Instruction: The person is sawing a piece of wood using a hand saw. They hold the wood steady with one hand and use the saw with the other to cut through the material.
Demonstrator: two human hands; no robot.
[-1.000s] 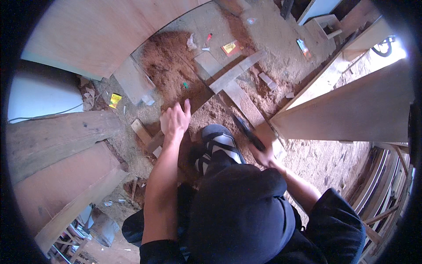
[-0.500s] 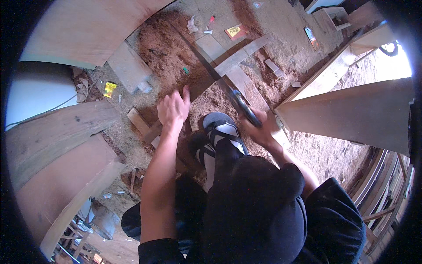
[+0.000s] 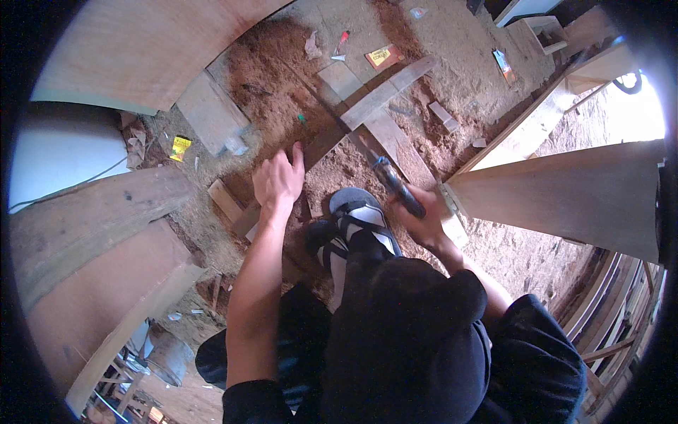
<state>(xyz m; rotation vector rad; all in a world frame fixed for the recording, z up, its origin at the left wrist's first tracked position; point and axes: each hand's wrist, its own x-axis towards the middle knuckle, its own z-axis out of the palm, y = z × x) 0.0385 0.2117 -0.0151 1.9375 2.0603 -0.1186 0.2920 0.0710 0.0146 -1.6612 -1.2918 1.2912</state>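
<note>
Saw handle (image 3: 397, 185): dark, looks plastic, glossy highlights. Saw blade (image 3: 360, 145): thin metal, dull. Plank (image 3: 385, 95): bare wood, matt, fairly smooth. Sawdust (image 3: 265, 78): reddish-brown, loose, rough, matt. Big curved panel (image 3: 155, 49): wood, smooth, faint sheen. Beam (image 3: 92, 208): rough unfinished wood, knots showing. Right-hand panel (image 3: 558, 191): wood, smooth, mostly matt. White sheet (image 3: 70, 152): smooth; material unclear. Yellow wrapper (image 3: 181, 148): shiny, looks like plastic film. Trousers (image 3: 533, 346): black cloth, matt. Sock (image 3: 364, 215): light cloth, soft-looking.
</note>
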